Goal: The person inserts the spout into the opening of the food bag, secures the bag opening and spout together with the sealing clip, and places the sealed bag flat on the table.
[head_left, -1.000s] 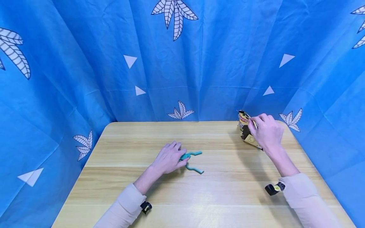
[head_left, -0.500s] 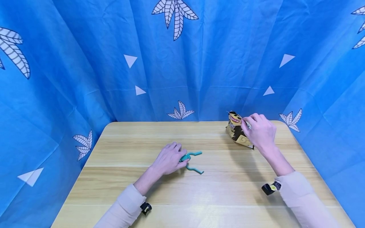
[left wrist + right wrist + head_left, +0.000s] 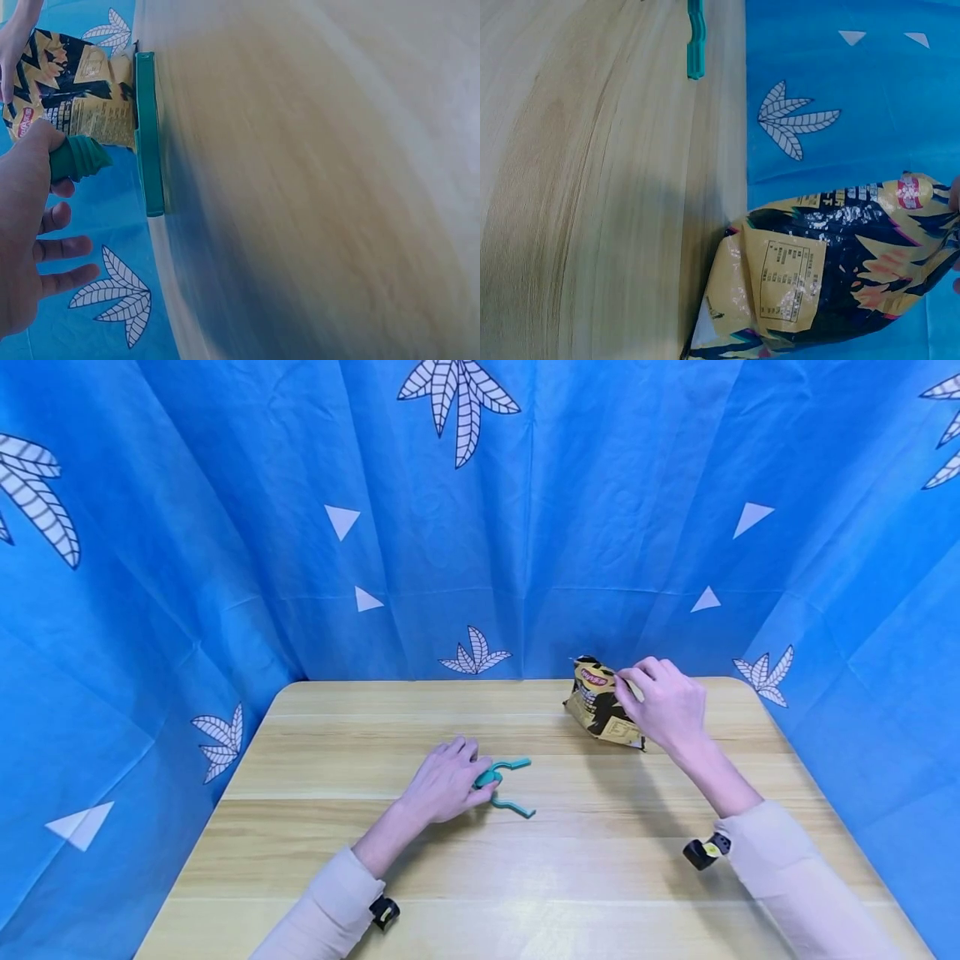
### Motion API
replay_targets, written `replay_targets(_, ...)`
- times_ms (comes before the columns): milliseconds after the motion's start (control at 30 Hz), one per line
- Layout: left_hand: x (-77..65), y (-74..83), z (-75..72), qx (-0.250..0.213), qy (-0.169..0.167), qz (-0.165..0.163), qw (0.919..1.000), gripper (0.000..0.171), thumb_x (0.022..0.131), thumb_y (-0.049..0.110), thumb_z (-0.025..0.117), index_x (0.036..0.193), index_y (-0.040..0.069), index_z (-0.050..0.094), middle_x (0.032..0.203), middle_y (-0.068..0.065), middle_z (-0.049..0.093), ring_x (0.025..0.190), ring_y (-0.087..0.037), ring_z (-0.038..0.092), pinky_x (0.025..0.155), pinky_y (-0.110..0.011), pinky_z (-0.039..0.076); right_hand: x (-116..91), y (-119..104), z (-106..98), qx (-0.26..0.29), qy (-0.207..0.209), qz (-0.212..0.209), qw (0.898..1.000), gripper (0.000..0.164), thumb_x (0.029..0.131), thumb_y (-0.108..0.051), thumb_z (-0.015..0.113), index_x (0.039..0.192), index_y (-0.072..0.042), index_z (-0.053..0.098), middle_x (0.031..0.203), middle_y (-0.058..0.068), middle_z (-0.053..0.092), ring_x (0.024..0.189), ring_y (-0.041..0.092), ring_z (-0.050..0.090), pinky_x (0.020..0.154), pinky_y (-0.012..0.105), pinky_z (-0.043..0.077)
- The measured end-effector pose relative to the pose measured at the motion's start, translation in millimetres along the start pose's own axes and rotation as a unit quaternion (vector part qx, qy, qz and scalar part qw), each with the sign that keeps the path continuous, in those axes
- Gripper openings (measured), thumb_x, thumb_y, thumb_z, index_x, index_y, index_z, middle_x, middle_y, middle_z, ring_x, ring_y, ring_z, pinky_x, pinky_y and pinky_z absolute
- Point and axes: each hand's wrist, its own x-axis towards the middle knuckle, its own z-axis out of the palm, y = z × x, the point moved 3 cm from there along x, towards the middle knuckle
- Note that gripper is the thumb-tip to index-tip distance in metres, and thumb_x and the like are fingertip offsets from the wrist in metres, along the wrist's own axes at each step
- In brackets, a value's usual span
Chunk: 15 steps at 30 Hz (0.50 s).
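My left hand (image 3: pixel 446 781) pinches a green plastic stand-like piece (image 3: pixel 488 777) with two bent, splayed legs, low over the middle of the table. In the left wrist view, thumb and forefinger grip its ribbed part (image 3: pixel 79 157), while the other fingers (image 3: pixel 64 247) extend loosely. A long green bar (image 3: pixel 149 135) lies beyond them. On the far right side, my right hand (image 3: pixel 666 706) holds a yellow-and-black snack bag (image 3: pixel 603 714) by its upper corner. The bag tilts, its lower edge close to the tabletop. Only fingertips (image 3: pixel 956 196) show in the right wrist view, gathering the bag's end.
A light wooden table (image 3: pixel 525 893) with rounded far corners lies under both hands. Blue curtains (image 3: pixel 585 485) with white leaf prints stand right behind its far edge and along both sides. A small black camera (image 3: pixel 705 852) is worn at the right wrist.
My right hand has carried the snack bag leftward along the far part of the table, toward the green piece. The left hand and the green piece have stayed almost still.
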Motion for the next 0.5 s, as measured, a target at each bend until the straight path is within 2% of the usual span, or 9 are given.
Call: replay_targets(500, -0.8, -1.1, -1.0, -0.001, -0.003, -0.004, 1.0000, 0.031, 0.103, 0.053, 0.059, 0.096, 0.024, 0.066, 0.093, 0.000, 0.057, 0.080, -0.015, 0.046, 0.064, -0.025, 0.039, 1, -12, 1, 0.035, 0.005, -0.036, 0.999, 0.013, 0.090, -0.017, 0.072, 0.087, -0.007, 0.079, 0.076, 0.010, 0.072, 0.063, 0.031, 0.064, 0.042, 0.037, 0.042)
